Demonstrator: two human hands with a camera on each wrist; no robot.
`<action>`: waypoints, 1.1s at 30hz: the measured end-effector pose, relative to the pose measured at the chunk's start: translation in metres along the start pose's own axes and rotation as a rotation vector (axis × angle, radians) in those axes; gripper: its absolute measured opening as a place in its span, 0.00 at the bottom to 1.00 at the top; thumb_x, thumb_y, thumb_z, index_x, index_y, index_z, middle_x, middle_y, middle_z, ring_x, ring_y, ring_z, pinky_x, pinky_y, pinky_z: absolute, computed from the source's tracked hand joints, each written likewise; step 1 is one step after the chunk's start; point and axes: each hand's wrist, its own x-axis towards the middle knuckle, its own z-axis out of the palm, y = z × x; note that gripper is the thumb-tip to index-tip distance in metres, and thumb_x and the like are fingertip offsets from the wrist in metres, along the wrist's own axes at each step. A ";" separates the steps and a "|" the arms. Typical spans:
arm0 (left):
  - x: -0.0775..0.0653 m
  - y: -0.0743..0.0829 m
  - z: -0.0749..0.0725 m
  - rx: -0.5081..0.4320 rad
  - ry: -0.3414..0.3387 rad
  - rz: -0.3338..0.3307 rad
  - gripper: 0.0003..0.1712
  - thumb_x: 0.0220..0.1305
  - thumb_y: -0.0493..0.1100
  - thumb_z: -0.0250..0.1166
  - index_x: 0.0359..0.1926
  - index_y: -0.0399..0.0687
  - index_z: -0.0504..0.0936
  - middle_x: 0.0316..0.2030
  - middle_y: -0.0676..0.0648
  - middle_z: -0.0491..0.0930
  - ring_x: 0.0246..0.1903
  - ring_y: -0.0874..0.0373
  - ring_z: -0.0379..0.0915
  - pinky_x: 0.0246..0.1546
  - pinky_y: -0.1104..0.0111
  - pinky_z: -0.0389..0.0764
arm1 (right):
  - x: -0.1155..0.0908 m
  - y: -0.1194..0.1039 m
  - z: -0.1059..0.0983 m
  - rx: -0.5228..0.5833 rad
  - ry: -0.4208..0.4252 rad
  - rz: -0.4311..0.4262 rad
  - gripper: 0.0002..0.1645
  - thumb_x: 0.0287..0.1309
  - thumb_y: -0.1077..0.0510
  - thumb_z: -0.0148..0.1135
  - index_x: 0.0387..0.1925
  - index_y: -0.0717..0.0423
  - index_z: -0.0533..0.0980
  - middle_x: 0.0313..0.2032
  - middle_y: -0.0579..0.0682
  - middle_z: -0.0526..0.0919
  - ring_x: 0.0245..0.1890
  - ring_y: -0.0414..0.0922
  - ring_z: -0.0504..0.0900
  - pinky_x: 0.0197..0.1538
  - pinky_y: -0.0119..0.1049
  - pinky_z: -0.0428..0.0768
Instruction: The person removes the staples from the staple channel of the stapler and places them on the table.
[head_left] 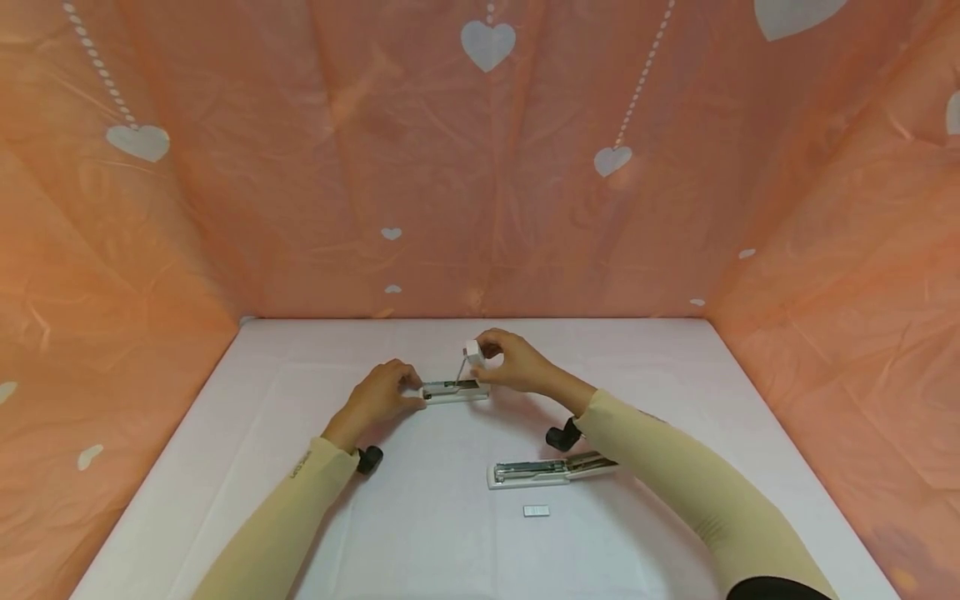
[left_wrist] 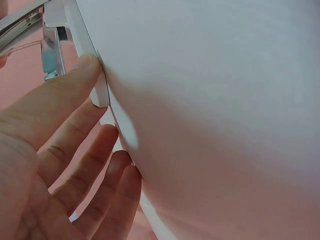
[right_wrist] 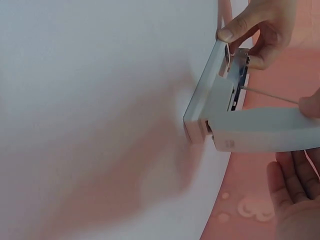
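One stapler (head_left: 448, 399), probably light but stiff, is best held where its base (head_left: 467, 397) is pinched by the left grip (head_left: 380, 393); the raised cover (head_left: 473, 352) is held by the right grip (head_left: 519, 365).

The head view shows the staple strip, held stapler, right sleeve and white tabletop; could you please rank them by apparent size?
1. White tabletop
2. Right sleeve
3. Held stapler
4. Staple strip

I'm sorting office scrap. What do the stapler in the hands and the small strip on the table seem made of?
The stapler: smooth white casing with a soft sheen and rounded corners, probably plastic; its exposed inner parts shine like bare metal. The small strip: grey with a dull sheen, likely metal, perhaps joined staples, though too small to be sure.
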 end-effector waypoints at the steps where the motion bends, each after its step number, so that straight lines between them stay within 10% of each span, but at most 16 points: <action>1: 0.000 0.000 0.000 0.003 0.001 0.002 0.15 0.65 0.44 0.79 0.47 0.42 0.87 0.49 0.42 0.83 0.54 0.40 0.77 0.56 0.44 0.79 | -0.001 0.001 -0.001 0.002 0.001 -0.006 0.21 0.63 0.61 0.76 0.55 0.62 0.81 0.48 0.53 0.85 0.50 0.49 0.84 0.62 0.54 0.80; 33: 0.003 -0.001 0.003 0.010 -0.006 -0.046 0.16 0.63 0.47 0.81 0.47 0.46 0.89 0.53 0.43 0.83 0.54 0.43 0.76 0.55 0.45 0.79 | -0.024 0.018 -0.038 -0.061 0.002 0.051 0.16 0.58 0.66 0.77 0.48 0.60 0.85 0.47 0.53 0.88 0.51 0.50 0.81 0.65 0.52 0.78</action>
